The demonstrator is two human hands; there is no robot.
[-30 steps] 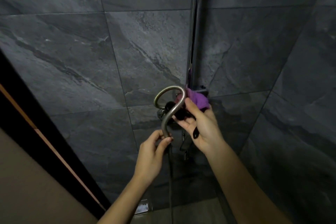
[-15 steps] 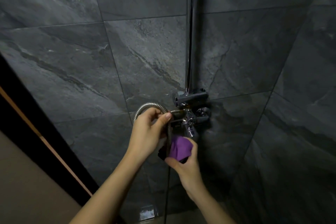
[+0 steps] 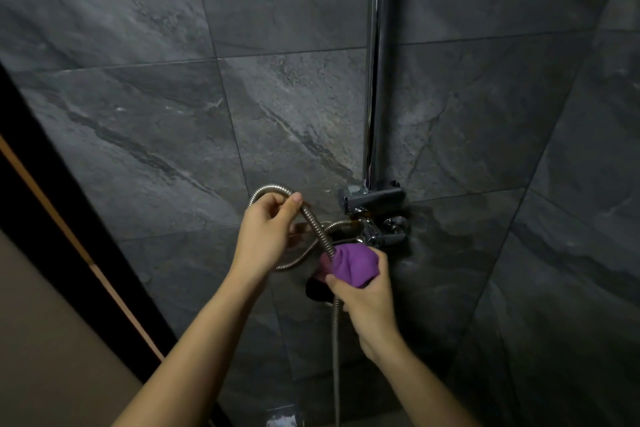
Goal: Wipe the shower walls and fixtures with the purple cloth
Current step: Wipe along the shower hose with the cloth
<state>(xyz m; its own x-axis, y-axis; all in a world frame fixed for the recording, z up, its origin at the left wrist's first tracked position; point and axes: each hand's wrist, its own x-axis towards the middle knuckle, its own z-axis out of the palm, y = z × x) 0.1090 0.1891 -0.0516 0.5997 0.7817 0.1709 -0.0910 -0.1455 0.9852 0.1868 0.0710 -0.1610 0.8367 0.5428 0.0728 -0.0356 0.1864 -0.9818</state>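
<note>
A: Obs., L to R. Far left: dark door frame (image 3: 69, 218) w/ a pale strip along it, beige wall below. Then grey stone-look wall tiles (image 3: 156, 114), matte, light veining, thin grout lines.

B: Hands?

A: Left hand (image 3: 266, 236) grasping the metal shower hose (image 3: 313, 224) at the top of its loop, thumb and fingers curled round it. Judged reason: keeps the hose taut and off the wall so the cloth can slide along it.

B: Cloth location?

A: Purple cloth (image 3: 353, 265) bunched round the hose just below the mixer valve (image 3: 381, 230). Right hand (image 3: 367, 295) clenched on the cloth, hose passing thru the grip; the hose exits below the hand and hangs straight down. Wrapping it round likely gets all sides of the ribbed metal in one pass.

B: Rest of fixture?

A: Chrome riser pipe (image 3: 375, 62) vertical, seated in a bracket above the valve. Dark item behind the cloth, can't ID. Right of the pipe the tiles meet a side wall (image 3: 571, 253) at a corner.

B: Room notes?

A: Dim light; chrome gives the only strong reflections. Can't tell if the tiles are wet. Small bright patch at the bottom, poss. a floor drain (image 3: 282, 418), blurred. Judgement: step in hand is the hose; walls look not yet addressed here.
</note>
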